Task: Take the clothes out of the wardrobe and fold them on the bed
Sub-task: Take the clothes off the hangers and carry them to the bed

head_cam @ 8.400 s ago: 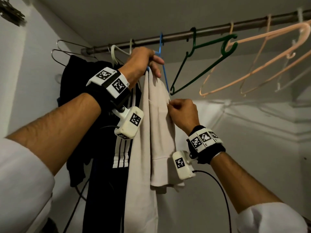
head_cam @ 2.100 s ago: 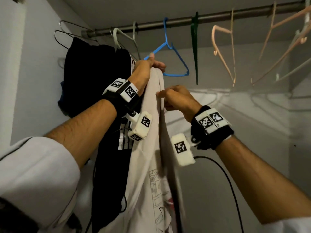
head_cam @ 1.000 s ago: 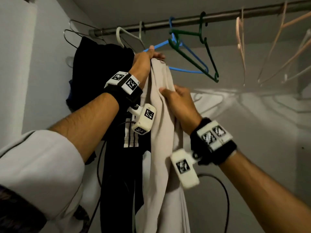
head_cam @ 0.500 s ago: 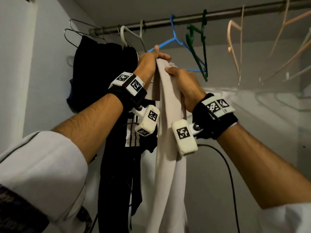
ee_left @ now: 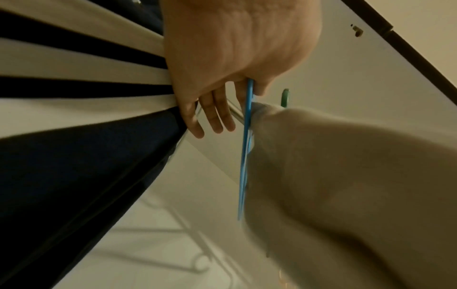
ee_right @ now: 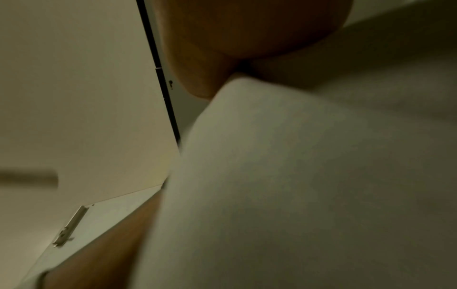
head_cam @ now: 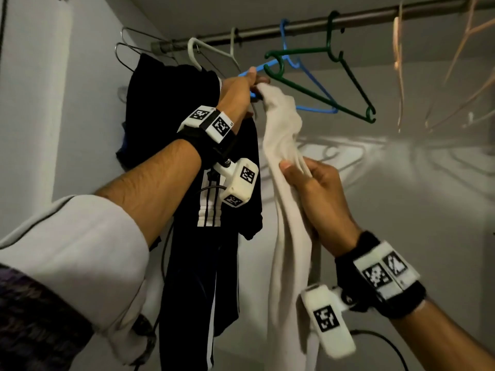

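Observation:
A beige garment (head_cam: 288, 199) hangs bunched from the end of a blue hanger (head_cam: 302, 76) on the wardrobe rail (head_cam: 361, 16). My left hand (head_cam: 241, 89) is raised and pinches the blue hanger's arm (ee_left: 248, 109) between thumb and forefinger, right where the cloth (ee_left: 333, 185) leaves it. My right hand (head_cam: 313, 191) grips the beige garment lower down, its fingers curled into the fabric (ee_right: 296, 185). To the left, a dark garment with white stripes (head_cam: 211, 199) stays hung on the rail.
A green hanger (head_cam: 329, 76) swings bare beside the blue one. Several bare pinkish hangers (head_cam: 399, 62) hang further right on the rail. Wire hangers (head_cam: 126, 52) sit at the rail's left end by the white side wall (head_cam: 34, 103).
My right hand has dropped from the top of the beige garment to grip it lower, pulling it down and right. The cloth now hangs off the blue hanger's tip; the green hanger has swung.

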`<state>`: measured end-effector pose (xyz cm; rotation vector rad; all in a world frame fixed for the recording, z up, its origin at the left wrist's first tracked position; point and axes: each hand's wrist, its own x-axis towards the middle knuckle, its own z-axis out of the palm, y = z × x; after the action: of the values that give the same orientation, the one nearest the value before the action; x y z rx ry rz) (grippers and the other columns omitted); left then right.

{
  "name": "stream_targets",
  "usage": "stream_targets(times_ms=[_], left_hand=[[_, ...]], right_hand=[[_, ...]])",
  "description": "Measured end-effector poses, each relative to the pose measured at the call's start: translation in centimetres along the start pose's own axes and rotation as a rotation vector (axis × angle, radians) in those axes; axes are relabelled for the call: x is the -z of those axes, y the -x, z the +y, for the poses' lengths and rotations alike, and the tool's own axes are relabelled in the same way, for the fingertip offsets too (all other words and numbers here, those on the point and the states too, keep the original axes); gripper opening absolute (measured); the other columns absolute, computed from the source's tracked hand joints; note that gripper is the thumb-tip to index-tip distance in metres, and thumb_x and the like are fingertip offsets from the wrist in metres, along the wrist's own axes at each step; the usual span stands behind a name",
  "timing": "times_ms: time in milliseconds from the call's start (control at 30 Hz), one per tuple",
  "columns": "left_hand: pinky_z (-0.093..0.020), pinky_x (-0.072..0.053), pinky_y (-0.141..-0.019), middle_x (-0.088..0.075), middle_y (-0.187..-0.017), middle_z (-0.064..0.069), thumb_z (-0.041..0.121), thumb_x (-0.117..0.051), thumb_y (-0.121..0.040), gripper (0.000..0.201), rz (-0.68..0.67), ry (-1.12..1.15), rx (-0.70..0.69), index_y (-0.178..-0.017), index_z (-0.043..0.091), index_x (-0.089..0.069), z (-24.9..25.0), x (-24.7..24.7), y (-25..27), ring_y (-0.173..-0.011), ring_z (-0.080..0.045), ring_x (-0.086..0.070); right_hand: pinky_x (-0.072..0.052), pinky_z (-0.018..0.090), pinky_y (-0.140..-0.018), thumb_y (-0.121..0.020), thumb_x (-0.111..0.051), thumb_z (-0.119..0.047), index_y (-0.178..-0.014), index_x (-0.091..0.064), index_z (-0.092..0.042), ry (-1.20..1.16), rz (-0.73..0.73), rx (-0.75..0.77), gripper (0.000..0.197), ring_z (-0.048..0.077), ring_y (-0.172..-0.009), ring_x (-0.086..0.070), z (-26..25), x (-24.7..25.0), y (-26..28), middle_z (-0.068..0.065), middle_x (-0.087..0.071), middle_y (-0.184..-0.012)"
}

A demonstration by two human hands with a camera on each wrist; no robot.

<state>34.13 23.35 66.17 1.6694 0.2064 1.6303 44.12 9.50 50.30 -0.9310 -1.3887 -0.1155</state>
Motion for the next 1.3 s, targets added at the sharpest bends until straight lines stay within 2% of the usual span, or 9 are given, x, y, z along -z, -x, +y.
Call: stream_targets(times_ms=[167,333,533,667,767,833,967,1167,1300], left_hand=[[-0.033,-0.059,-0.078,-0.067,-0.101,-0.004,0.039,-0.045,-0.107,0.034,-0.011,0.027,0.068,-0.105,0.016,-0.070,0.0,0.8,0.6,-0.098,-0.018,-0.066],[-0.032,-0.059,-0.075,-0.066,-0.100,-0.003,0.034,-0.055,-0.103,0.024,-0.002,0.030,0.078,-0.105,0.012,-0.063,0.3,1.3,1.6,-0.093,-0.014,-0.065],[-0.042,-0.062,-0.085,-0.062,-0.121,-0.010,0.028,-0.057,-0.103,0.034,-0.018,0.013,0.062,-0.127,0.003,-0.059,1.7,3.5,3.9,-0.115,-0.022,-0.063],[-0.039,-0.063,-0.068,-0.071,-0.104,-0.011,0.020,-0.058,-0.094,0.018,-0.028,-0.129,-0.050,-0.104,0.009,-0.069,2.3,6.2,5.9,-0.092,-0.024,-0.073],[-0.036,-0.060,-0.060,-0.074,-0.081,-0.001,0.021,-0.054,-0.083,0.012,0.226,-0.261,-0.227,-0.082,0.023,-0.066,2.7,8.9,5.9,-0.068,-0.020,-0.072],[-0.042,-0.062,-0.071,-0.073,-0.082,0.005,0.028,-0.057,-0.073,0.010,0.393,-0.300,-0.269,-0.081,0.028,-0.063,3.2,10.6,4.9,-0.075,-0.020,-0.072],[-0.043,-0.064,-0.076,-0.074,-0.090,-0.003,0.042,-0.070,-0.064,0.038,0.275,-0.271,-0.120,-0.090,0.014,-0.071,4.4,11.1,2.7,-0.085,-0.019,-0.071],[-0.021,-0.043,-0.064,-0.066,-0.093,0.001,0.039,-0.070,-0.089,0.028,0.020,-0.293,-0.037,-0.099,0.014,-0.071,5.6,8.1,0.9,-0.076,-0.006,-0.060],[-0.011,-0.037,-0.044,-0.070,-0.082,-0.005,0.028,-0.063,-0.096,0.033,0.042,-0.222,-0.021,-0.067,0.014,-0.058,5.6,7.2,-0.9,-0.049,-0.004,-0.056]], right_hand=[[-0.043,0.030,-0.060,-0.099,-0.064,-0.019,-0.072,-0.071,-0.007,-0.027,0.032,-0.030,0.030,0.017,-0.057,-0.053,0.2,0.8,1.2,0.006,-0.061,-0.061],[-0.042,0.034,-0.066,-0.096,-0.070,-0.039,-0.049,-0.029,-0.020,0.083,0.163,-0.040,0.065,0.021,-0.051,-0.026,1.0,1.5,0.0,0.005,-0.025,-0.053],[-0.051,0.036,-0.068,-0.080,-0.074,-0.031,-0.066,-0.059,-0.020,0.187,0.245,-0.049,0.023,0.013,-0.058,-0.053,3.0,0.7,-1.3,-0.003,-0.060,-0.060],[-0.048,0.029,-0.065,-0.086,-0.077,-0.027,-0.087,-0.068,-0.021,0.136,0.131,-0.061,0.011,0.010,-0.057,-0.058,2.0,-0.9,-3.3,-0.005,-0.067,-0.066],[-0.051,0.028,-0.076,-0.082,-0.080,-0.048,-0.087,-0.073,-0.019,0.123,0.080,-0.095,0.030,0.013,-0.081,-0.069,1.9,-2.5,-5.7,-0.006,-0.075,-0.082],[-0.046,0.030,-0.073,-0.076,-0.077,-0.067,-0.072,-0.065,-0.021,0.122,-0.006,-0.128,0.048,0.015,-0.069,-0.061,1.5,-3.9,-7.2,-0.012,-0.065,-0.067],[-0.035,0.035,-0.061,-0.076,-0.068,-0.081,-0.051,-0.034,-0.024,0.194,-0.109,-0.132,0.071,0.021,-0.052,-0.038,-0.7,-7.1,-10.1,-0.004,-0.036,-0.046],[-0.038,0.034,-0.058,-0.092,-0.068,-0.056,-0.062,-0.050,-0.017,0.340,-0.026,-0.104,0.052,0.026,-0.065,-0.056,-1.5,-10.6,-13.6,0.002,-0.056,-0.061],[-0.040,0.035,-0.065,-0.095,-0.067,-0.036,-0.063,-0.051,-0.013,0.377,-0.002,-0.024,0.043,0.028,-0.067,-0.053,-1.1,-11.6,-14.0,0.005,-0.053,-0.061]])
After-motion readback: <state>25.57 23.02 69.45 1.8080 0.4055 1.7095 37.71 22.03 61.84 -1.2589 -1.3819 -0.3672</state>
